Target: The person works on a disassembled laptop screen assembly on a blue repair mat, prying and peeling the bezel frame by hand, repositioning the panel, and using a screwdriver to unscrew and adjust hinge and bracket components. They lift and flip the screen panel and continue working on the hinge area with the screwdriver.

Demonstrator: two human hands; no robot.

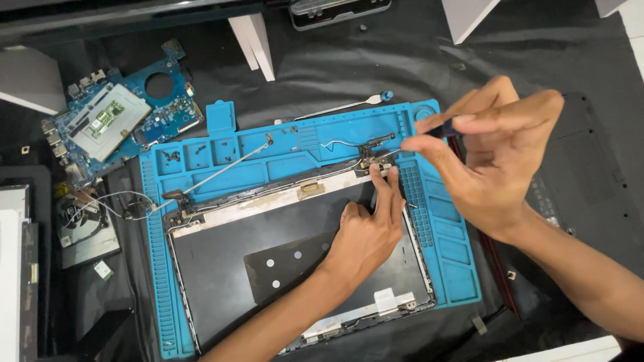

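Observation:
A black laptop lid shell (221, 255) lies on a blue work mat (449, 268). My left hand (365, 231) rests on the shell, its index finger pressing near the right hinge (376, 159) at the shell's upper right corner. My right hand (490, 151) hovers above the mat's right side, pinching a small dark-handled screwdriver (439, 127) whose tip points toward that hinge. A thin grey cable (228, 167) runs from the left hinge (176, 198) across the mat.
A blue circuit board (114, 121) lies at the upper left, a cooling fan (84, 224) below it. Small screws (171, 155) sit in the mat's compartments. A white spudger (349, 105) lies behind the mat. A black laptop base (583, 174) sits right.

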